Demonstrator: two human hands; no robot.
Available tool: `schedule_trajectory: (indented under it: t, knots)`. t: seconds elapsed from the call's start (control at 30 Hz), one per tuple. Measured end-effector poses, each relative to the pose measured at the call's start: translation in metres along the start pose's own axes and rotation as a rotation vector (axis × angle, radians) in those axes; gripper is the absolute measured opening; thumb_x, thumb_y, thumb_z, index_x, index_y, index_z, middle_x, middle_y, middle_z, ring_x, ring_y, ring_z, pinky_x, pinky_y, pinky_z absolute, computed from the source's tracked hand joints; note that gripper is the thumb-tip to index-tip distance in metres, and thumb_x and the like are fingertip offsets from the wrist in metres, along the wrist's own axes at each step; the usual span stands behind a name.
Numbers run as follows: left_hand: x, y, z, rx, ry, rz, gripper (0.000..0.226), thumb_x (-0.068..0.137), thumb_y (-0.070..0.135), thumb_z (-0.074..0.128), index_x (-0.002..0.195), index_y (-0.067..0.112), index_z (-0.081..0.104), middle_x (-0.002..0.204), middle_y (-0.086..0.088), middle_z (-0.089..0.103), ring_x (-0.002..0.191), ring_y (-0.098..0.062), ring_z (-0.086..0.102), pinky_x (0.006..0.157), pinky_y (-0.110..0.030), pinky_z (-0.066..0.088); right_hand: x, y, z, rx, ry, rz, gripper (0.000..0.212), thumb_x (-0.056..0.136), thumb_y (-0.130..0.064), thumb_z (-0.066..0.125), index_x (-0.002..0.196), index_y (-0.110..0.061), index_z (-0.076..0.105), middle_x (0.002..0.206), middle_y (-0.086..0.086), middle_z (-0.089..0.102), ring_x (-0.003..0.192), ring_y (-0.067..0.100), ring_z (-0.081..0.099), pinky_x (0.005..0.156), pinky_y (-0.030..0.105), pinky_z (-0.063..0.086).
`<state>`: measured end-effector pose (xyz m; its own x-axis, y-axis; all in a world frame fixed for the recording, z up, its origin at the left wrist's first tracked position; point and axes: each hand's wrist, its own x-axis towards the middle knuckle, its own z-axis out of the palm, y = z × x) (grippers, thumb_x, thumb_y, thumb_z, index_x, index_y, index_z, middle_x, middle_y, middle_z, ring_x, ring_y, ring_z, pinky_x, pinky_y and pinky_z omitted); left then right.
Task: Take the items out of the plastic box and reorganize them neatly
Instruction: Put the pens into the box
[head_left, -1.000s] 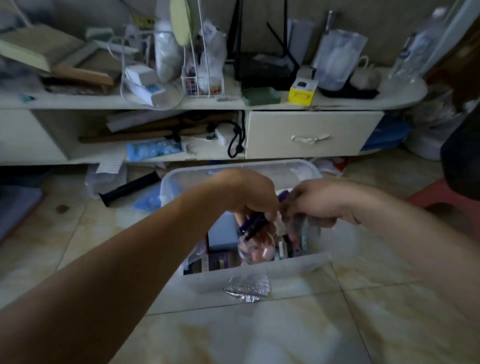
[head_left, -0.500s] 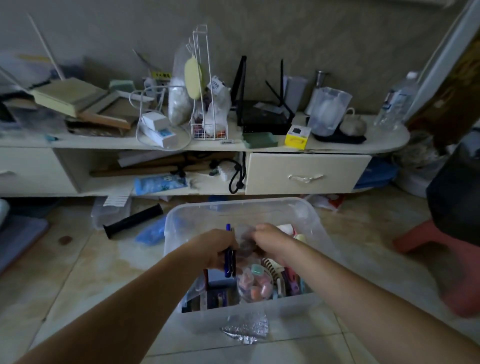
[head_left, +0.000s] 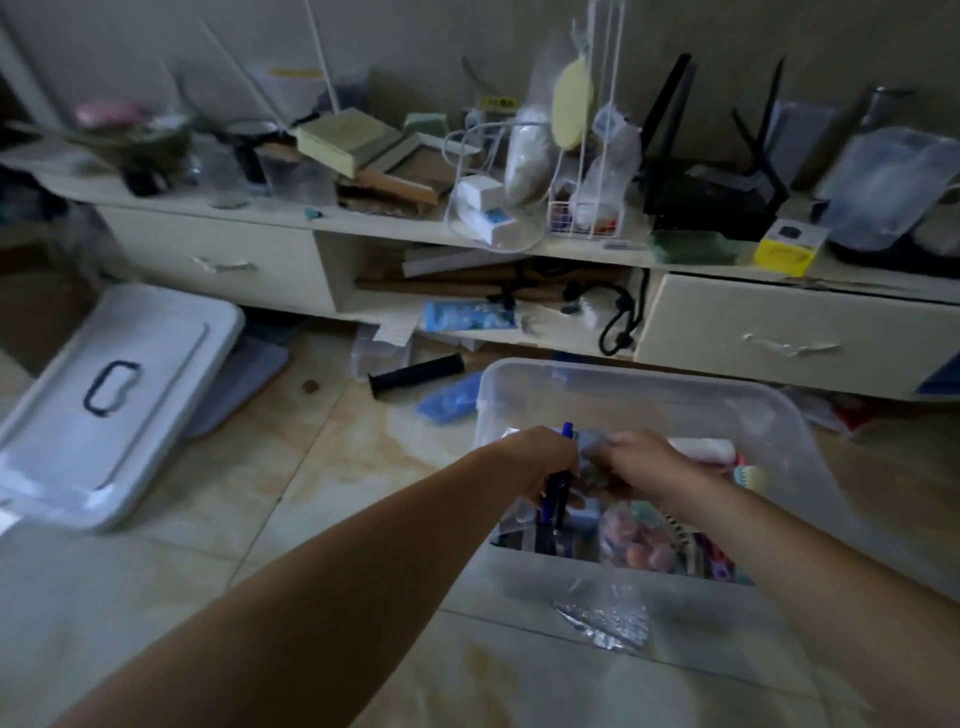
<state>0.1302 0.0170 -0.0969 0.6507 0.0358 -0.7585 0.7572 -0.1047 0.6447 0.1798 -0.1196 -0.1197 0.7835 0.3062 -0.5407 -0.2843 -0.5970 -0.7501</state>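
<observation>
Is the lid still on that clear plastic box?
No, the plastic box stands open with both hands inside it, and a white lid lies on the floor to its left.

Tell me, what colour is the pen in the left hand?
Blue: the pen in the left hand shows best in the head view.

The room is dim. A floor (head_left: 322, 467) of pale, glossy, beige-mottled tiles runs up to a plain grey-beige wall (head_left: 415, 47). Against the wall stands a long, low cream cabinet (head_left: 218, 260), its top crowded with clutter, with a drawer (head_left: 779, 338) on the right and an open shelf (head_left: 467, 306) in the middle.
</observation>
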Motion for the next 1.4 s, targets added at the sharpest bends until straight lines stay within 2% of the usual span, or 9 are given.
schedule_trajectory:
  t: [0.17,0.3,0.53,0.63,0.73,0.83,1.13,1.3,1.4]
  knots:
    - [-0.005,-0.009,-0.019,-0.002,0.071,0.025,0.010,0.096,0.008,0.052,0.088,0.002,0.053,0.105,-0.018,0.070,0.093,-0.026,0.071,0.080,-0.041,0.058,0.006,-0.014,0.013,0.044,-0.086,-0.050,0.022,0.096,-0.018,0.059,0.101,-0.001,0.072,0.095,0.020,0.075,0.092,0.032,0.074,0.092,0.045,0.058]
    - [-0.007,-0.010,-0.025,0.016,0.123,0.063,0.009,0.091,0.009,0.053,0.094,0.003,0.060,0.090,-0.014,0.068,0.088,-0.026,0.070,0.091,-0.043,0.055,0.002,-0.021,0.018,0.102,-0.158,-0.083,0.018,0.097,-0.012,0.062,0.105,0.000,0.072,0.098,0.020,0.075,0.087,0.027,0.073,0.085,0.036,0.061]
    - [-0.003,-0.016,-0.032,-0.055,0.088,0.089,0.015,0.089,0.007,0.063,0.103,0.002,0.059,0.100,-0.013,0.074,0.093,-0.022,0.073,0.092,-0.042,0.055,-0.002,-0.022,0.007,0.178,0.001,-0.091,0.019,0.083,0.011,0.069,0.095,-0.004,0.071,0.096,0.024,0.073,0.091,0.035,0.073,0.084,0.041,0.060]
    - [0.000,-0.016,-0.030,-0.037,0.054,0.089,0.021,0.091,0.010,0.063,0.111,0.003,0.060,0.101,-0.009,0.075,0.092,-0.018,0.073,0.090,-0.037,0.056,0.001,-0.011,-0.001,0.119,0.037,-0.068,0.017,0.086,0.002,0.070,0.101,-0.006,0.071,0.092,0.018,0.075,0.087,0.028,0.076,0.081,0.038,0.061]
    - [0.002,-0.015,-0.025,-0.048,0.023,0.070,0.025,0.094,0.008,0.056,0.118,0.002,0.056,0.105,-0.008,0.074,0.093,-0.020,0.073,0.076,-0.032,0.060,0.003,-0.001,-0.006,0.052,0.055,-0.042,0.013,0.091,-0.003,0.066,0.101,-0.009,0.072,0.091,0.014,0.076,0.080,0.022,0.076,0.083,0.039,0.061]
    - [0.004,-0.014,-0.017,-0.027,0.020,0.059,0.027,0.098,0.009,0.049,0.123,0.002,0.051,0.106,-0.008,0.074,0.089,-0.022,0.074,0.056,-0.029,0.058,0.006,0.005,-0.013,-0.032,0.108,-0.010,0.010,0.091,-0.005,0.063,0.095,-0.008,0.072,0.088,0.015,0.074,0.070,0.022,0.070,0.061,0.030,0.057]
    - [0.029,-0.020,0.006,0.176,0.149,0.049,0.028,0.090,-0.001,0.062,0.115,-0.006,0.052,0.107,-0.024,0.068,0.094,-0.033,0.071,0.083,-0.044,0.059,0.017,0.024,-0.029,-0.412,0.158,0.128,0.009,0.078,-0.008,0.069,0.083,-0.002,0.073,0.077,0.014,0.075,0.064,0.025,0.067,0.064,0.031,0.055]
    - [0.044,-0.024,0.028,0.241,0.151,0.018,0.034,0.090,0.003,0.059,0.121,-0.003,0.048,0.106,-0.022,0.068,0.084,-0.027,0.072,0.073,-0.040,0.060,0.019,0.040,-0.037,-0.505,0.342,0.201,0.027,0.092,-0.028,0.061,0.103,-0.003,0.065,0.108,0.009,0.066,0.108,0.030,0.065,0.083,0.030,0.049]
    - [0.050,-0.028,0.042,0.295,0.134,-0.013,0.035,0.090,0.005,0.059,0.122,-0.004,0.047,0.111,-0.024,0.066,0.094,-0.032,0.070,0.081,-0.043,0.059,0.018,0.055,-0.048,-0.380,0.380,0.231,0.040,0.096,-0.037,0.056,0.115,-0.002,0.065,0.111,0.015,0.066,0.104,0.033,0.065,0.079,0.029,0.048]
